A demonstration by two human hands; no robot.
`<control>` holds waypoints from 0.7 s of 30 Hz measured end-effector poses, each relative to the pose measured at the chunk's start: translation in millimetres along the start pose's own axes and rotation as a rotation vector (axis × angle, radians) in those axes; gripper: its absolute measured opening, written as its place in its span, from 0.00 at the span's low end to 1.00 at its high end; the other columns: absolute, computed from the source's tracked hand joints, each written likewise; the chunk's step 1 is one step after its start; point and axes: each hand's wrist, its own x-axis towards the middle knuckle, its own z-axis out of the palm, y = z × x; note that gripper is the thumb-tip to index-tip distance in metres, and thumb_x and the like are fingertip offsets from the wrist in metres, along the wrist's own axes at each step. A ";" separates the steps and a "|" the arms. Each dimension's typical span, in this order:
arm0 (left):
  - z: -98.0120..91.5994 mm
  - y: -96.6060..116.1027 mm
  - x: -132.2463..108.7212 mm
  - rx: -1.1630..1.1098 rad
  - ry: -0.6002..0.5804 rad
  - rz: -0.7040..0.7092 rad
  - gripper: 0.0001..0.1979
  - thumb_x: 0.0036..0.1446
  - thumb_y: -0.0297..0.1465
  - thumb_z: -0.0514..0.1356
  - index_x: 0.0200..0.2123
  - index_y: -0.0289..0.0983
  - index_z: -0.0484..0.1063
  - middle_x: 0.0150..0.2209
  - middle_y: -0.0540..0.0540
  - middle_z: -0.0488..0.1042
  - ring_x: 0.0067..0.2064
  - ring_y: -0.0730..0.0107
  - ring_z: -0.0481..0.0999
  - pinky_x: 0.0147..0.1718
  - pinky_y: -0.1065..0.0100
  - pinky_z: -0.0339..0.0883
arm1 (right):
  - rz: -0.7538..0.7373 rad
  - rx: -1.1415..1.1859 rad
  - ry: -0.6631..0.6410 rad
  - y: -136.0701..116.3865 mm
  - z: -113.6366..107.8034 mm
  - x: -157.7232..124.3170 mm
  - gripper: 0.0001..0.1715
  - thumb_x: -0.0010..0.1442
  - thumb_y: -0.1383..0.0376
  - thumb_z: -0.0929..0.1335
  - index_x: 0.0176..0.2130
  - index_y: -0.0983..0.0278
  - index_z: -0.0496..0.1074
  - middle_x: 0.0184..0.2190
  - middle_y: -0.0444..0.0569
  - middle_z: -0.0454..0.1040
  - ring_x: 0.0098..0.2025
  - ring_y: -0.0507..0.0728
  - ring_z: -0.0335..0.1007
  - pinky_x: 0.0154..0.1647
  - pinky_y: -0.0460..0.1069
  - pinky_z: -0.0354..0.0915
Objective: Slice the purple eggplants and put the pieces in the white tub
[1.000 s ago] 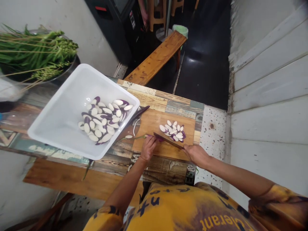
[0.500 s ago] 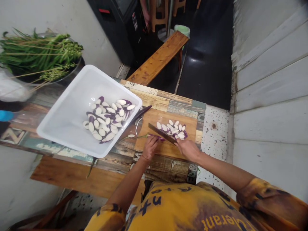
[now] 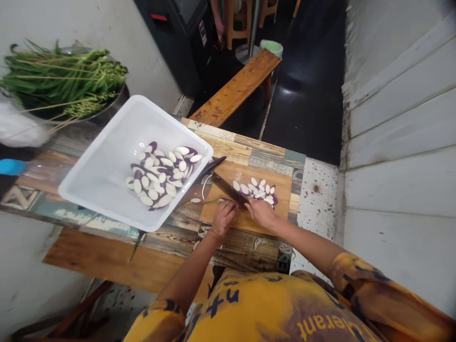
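Observation:
My right hand (image 3: 261, 212) grips a knife (image 3: 228, 188) whose dark blade angles up and left over a wooden cutting board (image 3: 245, 221). My left hand (image 3: 223, 217) is closed on the last stub of a purple eggplant at the board's near left edge, its green stem (image 3: 201, 203) trailing left. Several white-and-purple eggplant slices (image 3: 256, 188) lie piled on the board just beyond the blade.
A white tub (image 3: 107, 161) with several eggplant slices sits to the left, with a dark utensil (image 3: 210, 167) beside it. Green stalks (image 3: 60, 78) fill a metal bowl at far left. A wooden bench (image 3: 235, 88) stands beyond the table; a white wall is on the right.
The knife has swung left, its blade now pointing up-left nearer the tub. My right hand moved in close to my left hand. The camera shifted slightly.

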 end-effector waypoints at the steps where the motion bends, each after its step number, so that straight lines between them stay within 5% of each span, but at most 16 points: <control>1: -1.6 -0.4 0.1 0.008 -0.016 0.016 0.15 0.62 0.27 0.48 0.49 0.36 0.69 0.46 0.40 0.70 0.51 0.62 0.64 0.51 0.56 0.62 | 0.003 0.001 0.022 0.0 -3.1 2.9 0.22 0.67 0.60 0.52 0.47 0.69 0.65 0.36 0.58 0.75 0.37 0.58 0.73 0.34 0.48 0.63; 11: -11.5 -4.3 -0.3 0.065 0.048 0.044 0.14 0.61 0.28 0.51 0.48 0.41 0.71 0.45 0.43 0.72 0.50 0.61 0.65 0.50 0.55 0.59 | -0.001 -0.085 -0.065 11.0 -10.7 -50.3 0.20 0.67 0.61 0.52 0.43 0.68 0.65 0.34 0.56 0.75 0.34 0.58 0.73 0.30 0.47 0.61; 21: -6.0 -7.8 -4.3 0.039 0.049 0.035 0.13 0.62 0.30 0.49 0.42 0.37 0.72 0.44 0.42 0.73 0.50 0.62 0.64 0.50 0.55 0.59 | 0.008 -0.072 -0.107 13.4 -7.8 -58.1 0.20 0.66 0.61 0.53 0.40 0.68 0.66 0.32 0.54 0.75 0.33 0.57 0.73 0.29 0.46 0.59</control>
